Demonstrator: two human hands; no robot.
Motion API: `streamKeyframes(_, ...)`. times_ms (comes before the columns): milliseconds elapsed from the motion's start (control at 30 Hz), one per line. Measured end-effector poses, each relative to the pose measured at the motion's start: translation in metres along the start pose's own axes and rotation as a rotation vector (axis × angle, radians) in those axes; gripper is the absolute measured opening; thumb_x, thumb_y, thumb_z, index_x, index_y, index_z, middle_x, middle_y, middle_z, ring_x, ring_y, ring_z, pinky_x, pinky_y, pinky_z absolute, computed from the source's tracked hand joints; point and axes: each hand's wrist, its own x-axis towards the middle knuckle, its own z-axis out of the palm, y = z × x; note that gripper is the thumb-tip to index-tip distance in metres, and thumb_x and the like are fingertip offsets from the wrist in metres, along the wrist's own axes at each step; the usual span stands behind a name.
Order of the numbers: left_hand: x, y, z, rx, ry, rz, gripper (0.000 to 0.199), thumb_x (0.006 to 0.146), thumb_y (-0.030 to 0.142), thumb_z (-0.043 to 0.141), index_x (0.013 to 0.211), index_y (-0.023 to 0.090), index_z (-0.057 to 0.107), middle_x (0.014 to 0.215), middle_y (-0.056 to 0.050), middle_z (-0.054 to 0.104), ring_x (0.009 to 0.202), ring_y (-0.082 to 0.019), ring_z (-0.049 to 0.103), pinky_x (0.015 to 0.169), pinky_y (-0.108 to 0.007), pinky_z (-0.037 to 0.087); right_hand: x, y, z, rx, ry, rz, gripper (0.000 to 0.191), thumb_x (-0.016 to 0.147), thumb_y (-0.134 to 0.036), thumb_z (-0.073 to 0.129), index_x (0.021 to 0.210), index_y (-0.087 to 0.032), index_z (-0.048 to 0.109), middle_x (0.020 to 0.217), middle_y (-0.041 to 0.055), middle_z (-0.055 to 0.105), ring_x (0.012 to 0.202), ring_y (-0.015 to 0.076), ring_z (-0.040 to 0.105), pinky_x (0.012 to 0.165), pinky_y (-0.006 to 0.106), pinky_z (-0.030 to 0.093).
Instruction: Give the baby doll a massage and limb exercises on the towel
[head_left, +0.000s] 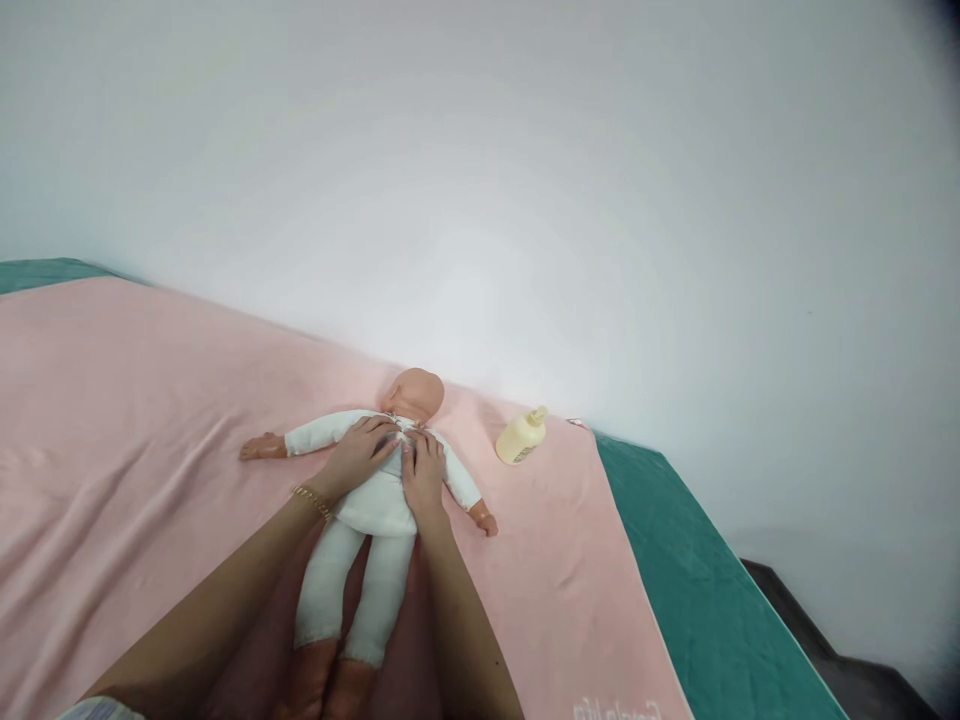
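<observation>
We see a doll (375, 505) in a white suit (373, 502) lying on a pink cloth (187, 400), its bald head (420, 390) close to the pale wall (480, 180), its arms spread and its brown feet toward the lower edge of view. Our left hand (371, 440) and right hand (425, 465) lie on the doll's upper torso, near each other; both are open, the fingers extended over the fabric rather than closed around it. Between them we note a dark patch (385, 440). A gold-coloured chain bracelet (311, 500) circles the left wrist.

To the right of the doll, apart from the hands, a pale yellow pump bottle (520, 440) stands tilted in our view; it bears a small dark printed label (525, 454), too small for us to read. Light lettering (616, 710) on the pink cloth is cut off by the lower edge, and we cannot make out its words. A small tag (577, 423) with red marks, also illegible, lies at the cloth's far corner. Green fabric (675, 560) borders the cloth.
</observation>
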Motion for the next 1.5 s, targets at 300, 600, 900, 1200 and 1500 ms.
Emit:
streamKeyframes(300,0.006,-0.010,0.012,0.042,-0.010,-0.026,0.031,0.093,0.037,0.046,0.104,0.019,0.068,0.116,-0.011,0.065,0.105,-0.029,0.053,0.093,-0.050,0.043,0.003,0.001,0.002,-0.043,-0.025,0.025,0.025,0.098,-0.027,0.043,0.106,-0.020,0.066,0.113,0.0093,0.065,0.106,0.0235,0.054,0.096,0.041,0.040)
streamKeyframes(600,-0.015,0.008,-0.009,-0.039,0.108,-0.001,0.033,0.098,0.035,0.039,0.111,0.019,0.065,0.114,-0.009,0.064,0.112,-0.024,0.053,0.099,-0.043,0.041,-0.018,-0.006,-0.014,0.083,0.114,0.022,0.035,0.100,-0.030,0.034,0.116,-0.017,0.063,0.123,0.0128,0.058,0.119,0.0224,0.048,0.104,0.041,0.038)
streamKeyframes(900,-0.085,0.042,-0.029,-0.293,0.175,0.151,0.025,0.096,0.019,0.041,0.082,0.020,0.062,0.078,-0.003,0.066,0.079,-0.018,0.057,0.075,-0.032,0.046,-0.093,-0.023,-0.033,0.200,0.141,-0.109,0.035,0.098,-0.027,0.036,0.093,-0.022,0.070,0.090,0.0084,0.062,0.092,0.0223,0.058,0.082,0.040,0.046)
streamKeyframes(1200,-0.082,0.040,-0.019,-0.231,0.030,0.156,0.032,0.096,0.024,0.044,0.071,0.020,0.063,0.068,-0.002,0.064,0.072,-0.016,0.057,0.069,-0.029,0.045,-0.092,-0.024,-0.026,0.178,0.081,-0.100,0.030,0.091,-0.020,0.045,0.078,-0.023,0.071,0.077,0.0049,0.062,0.080,0.0202,0.054,0.072,0.036,0.043)
streamKeyframes(1500,-0.083,0.039,-0.016,-0.201,0.005,0.140,0.034,0.097,0.025,0.042,0.069,0.019,0.061,0.070,-0.003,0.063,0.072,-0.017,0.055,0.069,-0.030,0.043,-0.089,-0.022,-0.023,0.199,0.063,-0.058,0.031,0.092,-0.020,0.046,0.074,-0.023,0.072,0.075,0.0041,0.061,0.079,0.0196,0.054,0.073,0.035,0.042)
